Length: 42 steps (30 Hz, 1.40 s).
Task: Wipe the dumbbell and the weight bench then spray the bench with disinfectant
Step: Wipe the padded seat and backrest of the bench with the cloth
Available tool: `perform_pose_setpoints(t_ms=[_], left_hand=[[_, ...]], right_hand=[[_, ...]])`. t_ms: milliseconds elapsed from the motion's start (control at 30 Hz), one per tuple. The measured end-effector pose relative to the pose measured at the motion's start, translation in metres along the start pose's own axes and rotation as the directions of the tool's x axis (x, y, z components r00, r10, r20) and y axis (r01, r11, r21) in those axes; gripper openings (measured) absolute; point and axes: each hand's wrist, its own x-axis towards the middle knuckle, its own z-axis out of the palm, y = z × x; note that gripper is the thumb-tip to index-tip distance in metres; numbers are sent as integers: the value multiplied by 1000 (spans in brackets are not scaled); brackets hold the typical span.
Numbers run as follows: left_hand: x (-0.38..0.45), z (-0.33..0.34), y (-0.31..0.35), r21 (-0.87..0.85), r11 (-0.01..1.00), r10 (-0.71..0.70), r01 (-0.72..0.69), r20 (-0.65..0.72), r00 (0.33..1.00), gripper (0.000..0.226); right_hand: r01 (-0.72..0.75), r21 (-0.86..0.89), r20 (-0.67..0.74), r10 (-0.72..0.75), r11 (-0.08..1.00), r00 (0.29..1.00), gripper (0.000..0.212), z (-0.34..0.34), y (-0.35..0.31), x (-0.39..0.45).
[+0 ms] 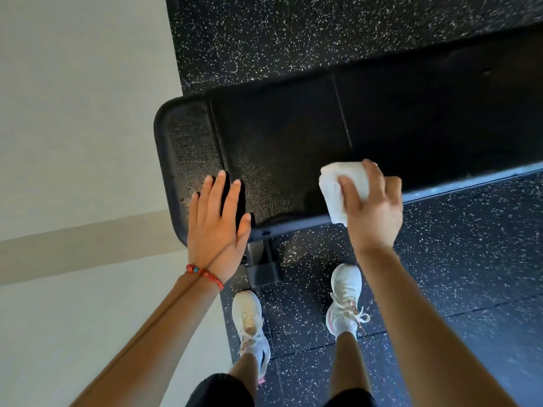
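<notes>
Forearms cut off at bottom edge; shorts and white sneakers below the weight bench. Bench runs off frame right, far end hidden; black pad, glossy, seam across. Left hand flat, fingers straight, over bench's near corner. Right hand grips folded white cloth on bench's near edge.

A gym: padded weight bench on speckled rubber flooring.

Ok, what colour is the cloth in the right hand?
White; the cloth, gripped by the right hand, shows in the head view.
</notes>
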Motion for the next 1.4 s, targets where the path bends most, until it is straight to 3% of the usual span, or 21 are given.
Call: perform_pose_setpoints(t_ms=[100, 267, 433, 633, 767, 1000, 1100, 1267, 1400], left_hand=[[10, 3, 16, 13, 1000, -2, 2, -6, 1000, 51], [30, 18, 40, 44, 999, 5, -5, 6, 1000, 52], [37, 29, 51, 83, 994, -69, 69, -8, 998, 52], [45, 27, 69, 83, 985, -148, 151, -40, 988, 52], [65, 30, 92, 61, 994, -86, 90, -67, 994, 51], [82, 49, 101, 106, 987, -121, 123, -26, 992, 52], [82, 47, 100, 107, 987, -112, 116, -39, 993, 51], [83, 44, 108, 100, 984, -144, 149, -56, 988, 51], [89, 47, 128, 72, 985, -153, 158, -78, 985, 52]], right_hand=[[-44, 54, 20, 43, 998, 999, 47, -1, -7, 2], [15, 49, 17, -16, 999, 1000, 52, 15, -27, 49], [30, 28, 166, -34, 999, 986, 51, 35, -52, 112], [121, 85, 74, -127, 989, 989, 49, 15, -10, 50], [172, 59, 85, -177, 983, 981, 46, -4, 22, 21], [125, 89, 85, -132, 988, 988, 48, 24, -14, 133], [90, 62, 155, -98, 994, 983, 49, 34, -21, 173], [174, 41, 48, -176, 984, 983, 48, 17, 22, 132], [229, 1, 68, -229, 973, 971, 46, -6, 60, 103]])
